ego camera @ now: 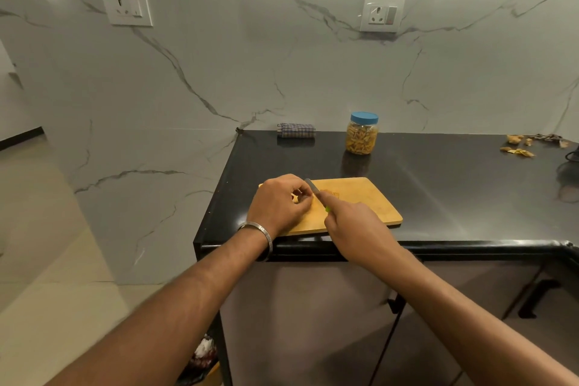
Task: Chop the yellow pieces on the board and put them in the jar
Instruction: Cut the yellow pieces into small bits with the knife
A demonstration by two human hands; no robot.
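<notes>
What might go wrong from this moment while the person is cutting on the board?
1. The left hand holds the yellow pieces right beside the knife blade, so a slip may cut a finger.
2. The cutting board lies at the counter's front edge and might slide off.
3. The jar has its blue lid on, so it must be opened before filling.

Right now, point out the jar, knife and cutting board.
jar (361, 138), head view, on the clear wall.
knife (313, 189), head view, on the blade.
cutting board (372, 204), head view, on its bare right half.
</notes>
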